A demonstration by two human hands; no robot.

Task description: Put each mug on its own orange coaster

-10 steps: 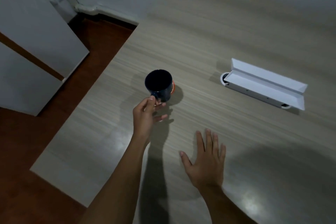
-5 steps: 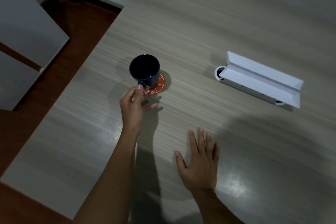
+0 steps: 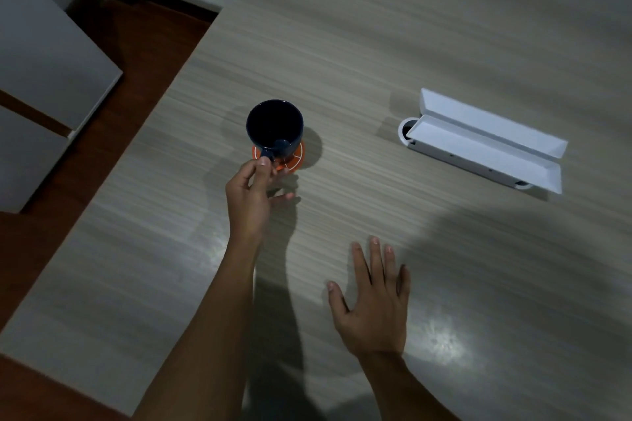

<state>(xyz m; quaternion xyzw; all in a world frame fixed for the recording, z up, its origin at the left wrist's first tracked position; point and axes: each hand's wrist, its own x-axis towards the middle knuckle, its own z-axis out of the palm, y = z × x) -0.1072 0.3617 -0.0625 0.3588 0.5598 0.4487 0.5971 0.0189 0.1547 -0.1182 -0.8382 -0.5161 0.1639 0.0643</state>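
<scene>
A dark blue mug (image 3: 274, 126) stands upright over an orange coaster (image 3: 293, 160) with white lines, near the table's left edge. The mug covers most of the coaster. My left hand (image 3: 251, 196) pinches the mug's handle between thumb and forefinger, with the other fingers spread. Nearer to me and to the right, my right hand (image 3: 374, 297) lies flat on the table, fingers apart, holding nothing. Only one mug and one coaster are in view.
A white open cable-box lid (image 3: 485, 140) is set into the wooden table (image 3: 444, 44) at the right. The table's left edge (image 3: 164, 102) drops to a red-brown floor. White cabinets (image 3: 37, 55) stand at the far left.
My left hand has carried the mug over the orange coaster and lowered it; more of the coaster's near rim now shows. My right hand has stayed flat on the table.
</scene>
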